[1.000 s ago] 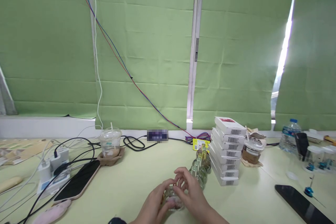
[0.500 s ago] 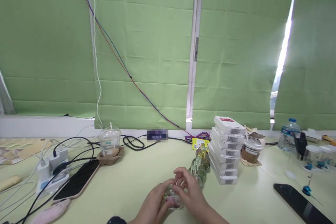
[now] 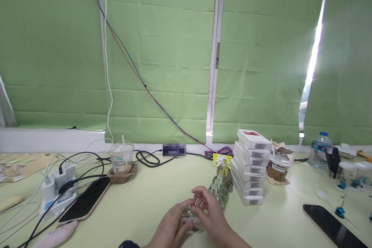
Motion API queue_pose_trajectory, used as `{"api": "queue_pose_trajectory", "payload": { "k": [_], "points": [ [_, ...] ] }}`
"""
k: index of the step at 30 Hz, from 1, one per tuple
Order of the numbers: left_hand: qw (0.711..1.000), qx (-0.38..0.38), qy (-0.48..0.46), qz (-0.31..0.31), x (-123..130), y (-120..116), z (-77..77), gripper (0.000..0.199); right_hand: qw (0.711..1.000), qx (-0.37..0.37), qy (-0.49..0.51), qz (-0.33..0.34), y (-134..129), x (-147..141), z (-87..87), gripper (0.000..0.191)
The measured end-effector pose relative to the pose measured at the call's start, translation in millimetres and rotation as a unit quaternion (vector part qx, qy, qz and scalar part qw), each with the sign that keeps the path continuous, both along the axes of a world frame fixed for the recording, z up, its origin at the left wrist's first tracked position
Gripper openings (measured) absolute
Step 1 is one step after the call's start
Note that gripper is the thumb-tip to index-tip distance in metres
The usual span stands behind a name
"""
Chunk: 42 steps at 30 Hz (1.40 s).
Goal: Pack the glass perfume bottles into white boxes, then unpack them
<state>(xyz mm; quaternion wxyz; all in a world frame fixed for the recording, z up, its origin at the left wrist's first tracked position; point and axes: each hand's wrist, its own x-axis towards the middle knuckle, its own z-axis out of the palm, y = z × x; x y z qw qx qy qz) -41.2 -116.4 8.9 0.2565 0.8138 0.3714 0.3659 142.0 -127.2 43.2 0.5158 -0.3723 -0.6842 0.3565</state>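
Observation:
Low in the middle of the head view, a small clear glass bottle stands on the pale table between my hands. My left hand wraps the bottle's left side, thumb low on its front. The fingers of my right hand bend over its top and meet the left fingertips there. The bottle's neck and any cap are hidden behind the fingers. Just beyond my right hand, a row of similar glass bottles with long clear and yellowish tops runs away from me.
A stack of white boxes stands right of the row. Two cups, a water bottle, a black phone and several small jars are further right. A pink-edged phone, a power strip and tangled cables lie left. A yellow card is behind the bottles.
Both hands stay around the same bottle with almost no movement. The view has shifted very slightly.

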Motion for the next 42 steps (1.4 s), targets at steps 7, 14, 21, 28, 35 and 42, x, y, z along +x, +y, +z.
{"api": "queue_pose_trajectory", "payload": {
  "k": [7,14,21,28,35,42],
  "points": [
    [1.000,0.003,-0.012,-0.006,0.1,-1.7,2.3,0.046,1.000,-0.007,0.005,0.010,2.3,0.6,-2.7,0.038],
    [1.000,-0.006,-0.016,-0.007,-0.6,-1.0,4.1,0.046,1.000,-0.003,-0.009,0.007,1.8,0.9,-3.2,0.042],
    [1.000,0.003,0.002,-0.010,-0.4,-1.1,-1.0,0.061,0.999,0.010,-0.040,0.004,1.0,1.8,-4.0,0.047],
    [0.975,0.211,-0.039,0.063,1.6,-10.8,6.2,0.075,0.926,0.324,-0.149,-0.126,-14.5,1.9,3.8,0.028],
    [0.963,0.263,-0.052,-0.015,5.6,-19.5,11.4,0.074,0.793,0.551,-0.194,-0.173,-27.2,-18.2,19.3,0.012],
    [0.972,0.200,-0.107,-0.055,15.0,-25.3,1.5,0.058,0.807,0.546,-0.178,-0.136,-29.9,-20.7,19.7,0.015]
  ]
}}
